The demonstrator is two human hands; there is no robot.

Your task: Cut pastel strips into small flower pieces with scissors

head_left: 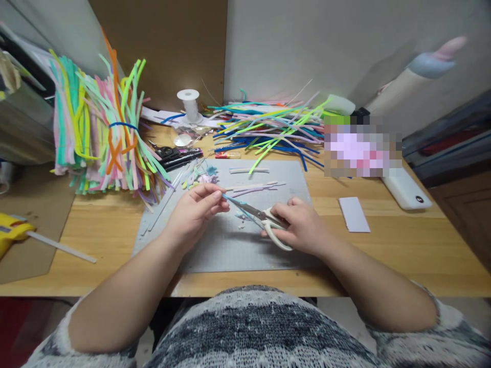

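Between the fingertips of my left hand point(201, 207) is a blue pipe cleaner point(229, 197), held above the grey cutting mat point(215, 250). My right hand point(301, 225) grips white-handled scissors point(276, 236) whose blades are parted and point left at the pipe cleaner, close to my left fingertips. Whether the blades touch it I cannot make out. Small pale-blue scraps point(241, 216) lie on the mat under the blades. Behind them rest cut lilac pipe cleaners point(255, 190) and a short bundle point(248, 170). Small pastel pieces point(201, 176) are heaped beyond my left hand.
Pipe cleaner bundles point(103, 128) stand at the left, and a loose pile point(268, 128) lies at the back. A white spool point(188, 106) and black pens point(184, 159) are nearby. A yellow glue gun point(15, 230) lies far left, a white card point(354, 214) right.
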